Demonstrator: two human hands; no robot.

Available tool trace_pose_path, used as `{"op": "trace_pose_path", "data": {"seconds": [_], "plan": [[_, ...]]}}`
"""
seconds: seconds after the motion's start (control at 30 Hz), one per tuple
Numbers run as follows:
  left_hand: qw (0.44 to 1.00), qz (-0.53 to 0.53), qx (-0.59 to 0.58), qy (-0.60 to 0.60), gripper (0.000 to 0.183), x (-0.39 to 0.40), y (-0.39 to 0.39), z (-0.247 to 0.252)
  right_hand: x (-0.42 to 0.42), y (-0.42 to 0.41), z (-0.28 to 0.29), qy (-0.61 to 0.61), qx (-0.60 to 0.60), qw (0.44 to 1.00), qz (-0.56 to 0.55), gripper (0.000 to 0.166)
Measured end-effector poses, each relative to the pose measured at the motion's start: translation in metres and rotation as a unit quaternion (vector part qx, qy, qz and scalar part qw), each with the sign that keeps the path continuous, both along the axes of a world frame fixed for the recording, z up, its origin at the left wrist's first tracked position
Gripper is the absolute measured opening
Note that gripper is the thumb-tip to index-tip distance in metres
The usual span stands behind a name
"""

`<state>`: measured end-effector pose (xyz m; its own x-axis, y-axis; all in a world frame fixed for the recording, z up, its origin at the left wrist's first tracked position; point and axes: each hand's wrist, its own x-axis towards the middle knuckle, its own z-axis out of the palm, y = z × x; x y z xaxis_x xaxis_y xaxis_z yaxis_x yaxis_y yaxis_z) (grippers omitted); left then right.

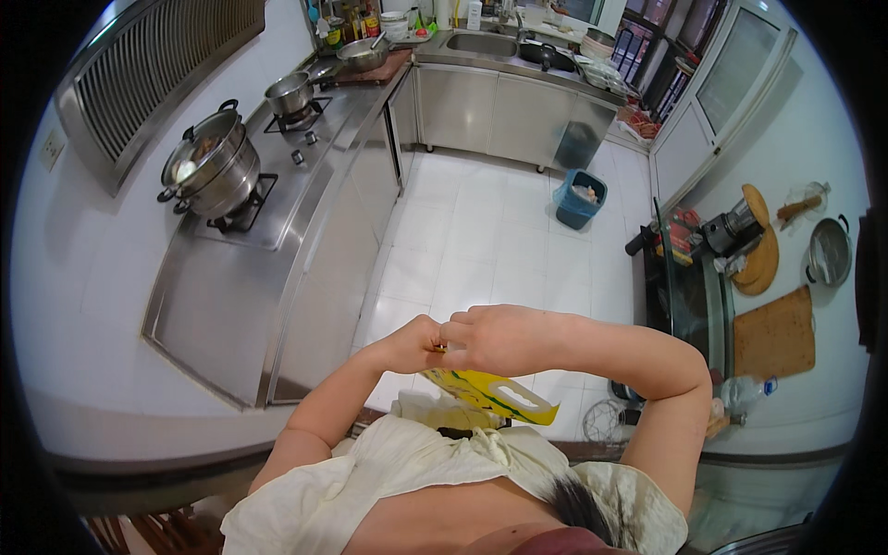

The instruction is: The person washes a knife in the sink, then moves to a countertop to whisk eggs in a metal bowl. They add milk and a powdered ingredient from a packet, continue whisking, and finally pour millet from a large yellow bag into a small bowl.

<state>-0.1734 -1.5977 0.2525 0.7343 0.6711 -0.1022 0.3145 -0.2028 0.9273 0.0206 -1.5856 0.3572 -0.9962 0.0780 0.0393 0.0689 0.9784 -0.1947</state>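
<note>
My left hand [415, 345] and my right hand [496, 338] meet in front of my chest, with their fingers curled together at the top of a yellow plastic package [479, 394]. The package hangs below the hands and has a cut-out carry handle towards its right end. It bears green and dark printing. Behind my right hand most of its upper edge is hidden, so the exact grip of each finger does not show. A small dark and yellow bit shows between the two hands.
To the left, a steel counter [222, 298] carries a gas stove with a stacked steamer pot [211, 166] and a saucepan [289, 94]. A blue bin [581, 201] stands on the tiled floor. On the right are a glass-topped stand and a wooden cutting board [775, 333].
</note>
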Motion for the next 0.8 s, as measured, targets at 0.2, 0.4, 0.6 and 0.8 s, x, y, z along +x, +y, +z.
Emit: {"op": "trace_pose_path", "data": {"seconds": [0.2,0.4,0.6,0.8], "plan": [[0.986,0.014,0.146,-0.076,0.010,-0.008,0.129,0.008,-0.037,0.131,0.028,-0.236,-0.030,0.962,-0.136,0.020],[0.985,0.091,0.113,-0.089,0.013,-0.020,0.271,-0.004,-0.037,0.284,0.005,0.029,-0.030,0.997,-0.062,0.023],[0.991,0.092,0.007,-0.096,0.016,-0.038,0.400,-0.001,-0.061,0.404,0.032,-0.161,-0.098,0.960,-0.207,0.022],[0.992,0.039,0.111,-0.049,0.015,-0.041,0.531,0.025,-0.050,0.527,0.025,-0.032,-0.102,0.984,-0.143,0.021]]}}
